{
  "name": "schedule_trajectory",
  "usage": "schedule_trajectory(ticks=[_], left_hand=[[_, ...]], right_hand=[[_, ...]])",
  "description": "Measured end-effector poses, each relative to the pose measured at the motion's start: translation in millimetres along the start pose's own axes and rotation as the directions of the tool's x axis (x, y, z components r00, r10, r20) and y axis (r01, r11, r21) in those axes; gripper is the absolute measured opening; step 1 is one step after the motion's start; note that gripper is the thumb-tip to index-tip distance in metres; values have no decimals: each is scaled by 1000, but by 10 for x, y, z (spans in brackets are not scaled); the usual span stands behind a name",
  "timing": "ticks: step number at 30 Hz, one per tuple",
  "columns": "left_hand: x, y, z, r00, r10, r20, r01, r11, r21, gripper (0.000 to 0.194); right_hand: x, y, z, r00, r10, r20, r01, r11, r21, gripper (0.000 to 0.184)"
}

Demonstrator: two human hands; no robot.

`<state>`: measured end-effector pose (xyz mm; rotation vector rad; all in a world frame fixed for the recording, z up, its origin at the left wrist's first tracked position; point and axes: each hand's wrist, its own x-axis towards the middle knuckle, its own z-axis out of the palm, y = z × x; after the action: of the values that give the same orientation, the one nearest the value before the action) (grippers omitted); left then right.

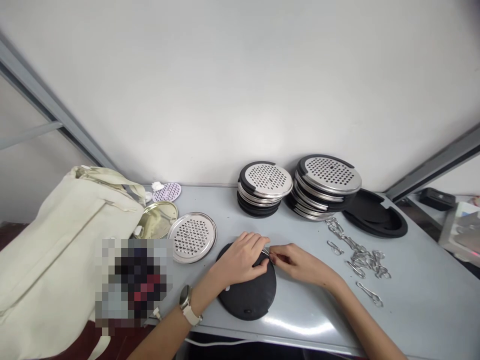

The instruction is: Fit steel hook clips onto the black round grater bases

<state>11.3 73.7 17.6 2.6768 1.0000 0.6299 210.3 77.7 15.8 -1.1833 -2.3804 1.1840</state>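
A black round disc (pixel 249 295) lies on the grey table near its front edge. My left hand (pixel 243 257) lies over its upper part, the fingers curled at the far right rim and the thumb on its face. At that rim my right hand (pixel 290 262) is closed in a pinch on a metal wire clip (pixel 266 251). The clip shows between my two hands, partly hidden by the fingers. Further right lies a loose heap of similar wire clips (pixel 362 259). One single clip (pixel 369 293) is apart from the heap, nearer the front.
Behind the disc stand two stacks of perforated metal discs with black rims, a smaller stack (pixel 267 180) and a larger stack (pixel 330 175). A black round tray (pixel 378 215) lies at right. On the left are a metal grater disc (pixel 192 237), a gold lid (pixel 160 220) and a cream bag (pixel 56 270).
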Motion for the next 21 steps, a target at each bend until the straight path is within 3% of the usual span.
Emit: schedule_trajectory(ticks=[7, 21], left_hand=[[10, -4, -5, 999, 19, 37, -20, 1000, 20, 14], [-2, -16, -60, 999, 21, 43, -17, 996, -83, 23]], right_hand=[[-14, 1, -26, 1000, 0, -1, 0, 999, 42, 23], [-19, 12, -4, 1000, 9, -1, -9, 1000, 25, 27]])
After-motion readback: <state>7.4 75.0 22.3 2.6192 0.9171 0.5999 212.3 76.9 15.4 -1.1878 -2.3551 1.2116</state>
